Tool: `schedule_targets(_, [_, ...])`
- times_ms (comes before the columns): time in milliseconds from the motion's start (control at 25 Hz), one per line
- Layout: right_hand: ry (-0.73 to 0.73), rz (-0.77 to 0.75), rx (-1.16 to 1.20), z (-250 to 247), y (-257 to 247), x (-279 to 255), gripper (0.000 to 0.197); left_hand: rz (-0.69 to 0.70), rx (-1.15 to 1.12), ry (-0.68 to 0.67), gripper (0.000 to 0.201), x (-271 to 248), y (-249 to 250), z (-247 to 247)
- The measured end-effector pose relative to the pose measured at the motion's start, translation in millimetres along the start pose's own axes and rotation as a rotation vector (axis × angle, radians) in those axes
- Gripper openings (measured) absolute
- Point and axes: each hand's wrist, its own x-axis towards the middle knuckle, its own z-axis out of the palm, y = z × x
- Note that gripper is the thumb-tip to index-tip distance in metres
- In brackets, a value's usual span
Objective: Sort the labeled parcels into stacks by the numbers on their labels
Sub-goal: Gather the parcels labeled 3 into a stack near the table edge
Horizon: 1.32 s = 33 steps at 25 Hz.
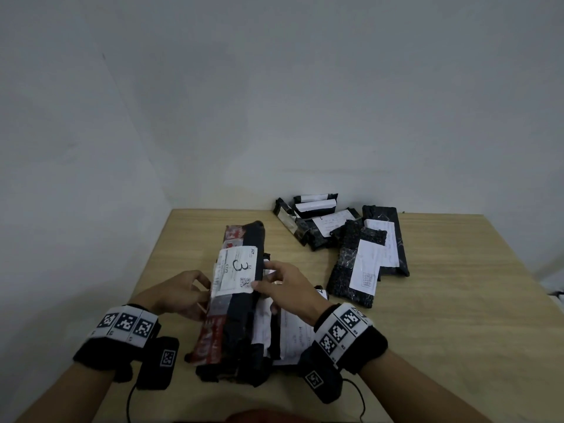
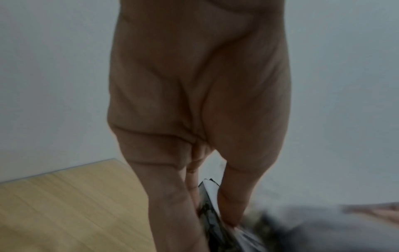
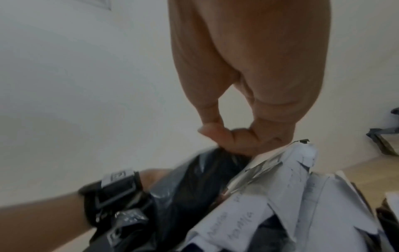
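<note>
Wooden worktop (image 1: 457,315) is carrying two parcel groups. One parcel marked 3 (image 1: 241,288) is lying between two hands: left hand (image 1: 180,293) pinching its left edge, right hand (image 1: 287,285) pinching its label side.

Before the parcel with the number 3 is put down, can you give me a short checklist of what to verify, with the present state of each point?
1. Number readable: ok, the label shows a handwritten 3.
2. Left hand grips the parcel: ok, thumb and fingers pinch its left edge.
3. Right hand holds the right edge: ok.
4. Stack for 3 identified: cannot tell, the far pile labels are unreadable.
5. Free space on the table: ok, bare wood at right.
</note>
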Motion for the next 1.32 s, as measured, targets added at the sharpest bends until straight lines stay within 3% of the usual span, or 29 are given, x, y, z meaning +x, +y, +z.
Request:
schedule_targets(160, [0.006, 0.03, -0.365, -15, 20, -7, 0.065, -0.105, -0.069, 0.008, 0.018, -11, 1, 22])
schedule_targets(280, [-0.042, 0.149, -0.319, -36, 34, -16, 0.077, -0.172, -0.077, 0.019, 0.019, -20, 8, 45])
schedule_targets(400, [-0.149, 0.229, -0.181, -48, 48, -33, 0.074, -0.224, -0.055, 0.002, 0.021, -29, 7, 75])
schedule_targets(520, [-0.177, 0.153, -0.132, -49, 58, -48, 0.062, -0.202, -0.042, 0.024, 0.023, -41, 0, 98])
schedule_targets(760, [-0.213, 0.125, -0.326, -44, 46, -45, 0.057, -0.209, -0.124, 0.121, 0.027, -57, -8, 109])
schedule_targets(920, [-0.19, 0.104, -0.405, -37, 50, -34, 0.031, -0.053, -0.081, 0.334, 0.029, -58, -19, 109])
schedule_targets(1120, [-0.151, 0.162, -0.317, -47, 61, -29, 0.053, 0.113, 0.055, 0.411, 0.017, -41, -18, 123])
schedule_targets(1240, [-0.124, 0.137, -0.335, -59, 64, -27, 0.055, 0.179, 0.073, 0.451, 0.025, -34, -8, 124])
schedule_targets(1320, [-0.127, 0.106, -0.379, -66, 65, -27, 0.051, 0.185, 0.103, 0.41, 0.03, -31, -4, 123])
